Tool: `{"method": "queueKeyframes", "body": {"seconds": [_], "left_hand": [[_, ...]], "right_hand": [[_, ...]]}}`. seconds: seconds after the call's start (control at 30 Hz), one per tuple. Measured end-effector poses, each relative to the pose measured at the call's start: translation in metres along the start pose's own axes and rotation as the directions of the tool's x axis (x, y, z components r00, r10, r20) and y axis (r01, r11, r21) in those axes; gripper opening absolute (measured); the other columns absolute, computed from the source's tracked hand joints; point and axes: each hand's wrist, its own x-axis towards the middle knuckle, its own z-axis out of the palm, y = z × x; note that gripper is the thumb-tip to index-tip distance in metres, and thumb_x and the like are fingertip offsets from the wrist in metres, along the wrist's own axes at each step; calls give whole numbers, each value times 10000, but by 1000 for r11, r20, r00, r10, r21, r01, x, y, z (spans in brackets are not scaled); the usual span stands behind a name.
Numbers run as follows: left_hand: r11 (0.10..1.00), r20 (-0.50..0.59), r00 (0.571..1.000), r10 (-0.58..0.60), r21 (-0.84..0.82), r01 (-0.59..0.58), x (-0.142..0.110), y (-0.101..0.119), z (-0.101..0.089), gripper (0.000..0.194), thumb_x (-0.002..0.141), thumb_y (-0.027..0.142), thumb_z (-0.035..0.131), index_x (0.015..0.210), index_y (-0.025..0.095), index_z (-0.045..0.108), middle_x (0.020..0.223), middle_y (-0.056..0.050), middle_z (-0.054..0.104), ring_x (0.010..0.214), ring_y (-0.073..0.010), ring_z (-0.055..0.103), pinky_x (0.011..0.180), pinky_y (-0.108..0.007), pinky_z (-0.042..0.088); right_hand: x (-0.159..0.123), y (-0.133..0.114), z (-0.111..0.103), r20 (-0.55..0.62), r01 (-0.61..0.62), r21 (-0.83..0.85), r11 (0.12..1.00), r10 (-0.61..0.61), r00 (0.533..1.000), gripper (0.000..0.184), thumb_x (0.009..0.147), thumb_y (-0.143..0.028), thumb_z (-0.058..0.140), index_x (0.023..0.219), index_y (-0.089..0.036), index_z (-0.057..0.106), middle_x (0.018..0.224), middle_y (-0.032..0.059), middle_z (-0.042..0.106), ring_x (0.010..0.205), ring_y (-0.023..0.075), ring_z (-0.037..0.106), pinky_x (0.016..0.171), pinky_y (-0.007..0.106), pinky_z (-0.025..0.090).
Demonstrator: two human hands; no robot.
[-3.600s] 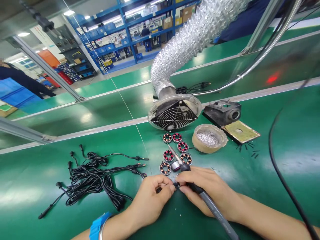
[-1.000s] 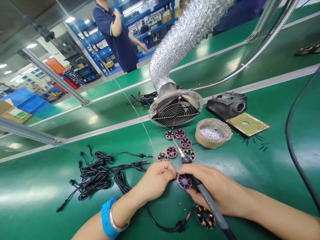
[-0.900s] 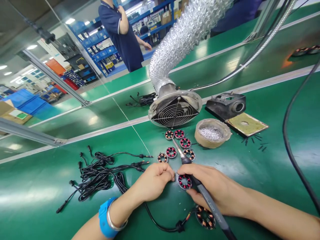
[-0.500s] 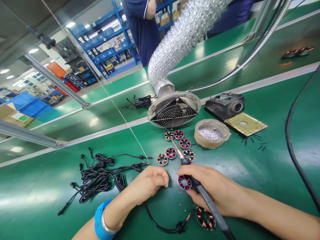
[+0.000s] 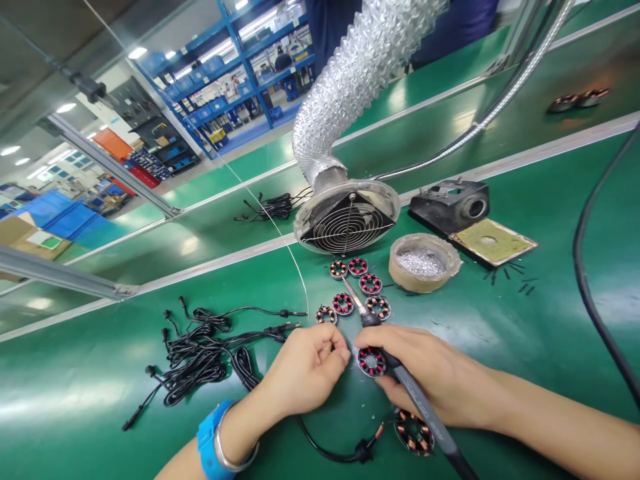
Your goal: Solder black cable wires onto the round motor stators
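My right hand (image 5: 425, 373) grips a soldering iron (image 5: 417, 403), its metal tip pointing up and away over the green bench. The same fingers hold a small ring-shaped motor stator (image 5: 371, 362) with red coils. To its left, my left hand (image 5: 313, 367) is closed in a pinch; a thin solder wire (image 5: 300, 270) runs down to it, its end hidden by the fingers. Several more stators (image 5: 343, 305) with red or copper coils lie beyond the hands. Below my right hand lies a larger copper-wound stator (image 5: 414, 432), beside the bared wire ends of a black cable (image 5: 333, 455).
A bundle of black cables (image 5: 200, 353) lies at left. Behind the stators stands a round fume extractor (image 5: 350, 223) on a silver duct. To the right are a tub of shiny bits (image 5: 400, 270), an iron stand (image 5: 445, 207) and a yellow sponge (image 5: 493, 241). A black cord (image 5: 583, 267) hangs far right.
My left hand has moved right, closer to the red-coil stator, and the solder wire has gone from straight to slack and curved. My right hand has hardly moved.
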Motion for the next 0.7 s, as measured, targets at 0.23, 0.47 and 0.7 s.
{"method": "queueKeyframes", "body": {"seconds": [0.23, 0.47, 0.7], "left_hand": [[943, 94, 975, 202, 249, -219, 0, 8, -6, 146, 859, 195, 469, 726, 205, 527, 609, 55, 464, 574, -112, 408, 600, -238, 287], [988, 108, 993, 43, 142, -58, -1, 6, -11, 218, 914, 288, 432, 792, 185, 582, 617, 50, 449, 581, -115, 386, 576, -237, 290], [955, 182, 979, -98, -258, 143, 1, -2, 6, 264, 773, 433, 551, 699, 179, 535, 534, 67, 393, 502, -93, 300, 487, -237, 211]], "right_hand": [[0, 1, 0, 7, -2, 16, 1000, 2, 1000, 494, 720, -10, 470, 1177, -197, 461, 946, 39, 653, 807, 158, 636, 721, 251, 523], [0, 0, -1, 6, -17, -4, 1000, 17, 1000, 484, 721, -2, 471, 1165, -193, 473, 935, 42, 654, 781, 159, 634, 702, 254, 521], [1, 1, 0, 0, -8, -3, 1000, 8, 1000, 472, 724, -3, 465, 1158, -189, 464, 882, 31, 636, 742, 154, 615, 668, 243, 508]]}}
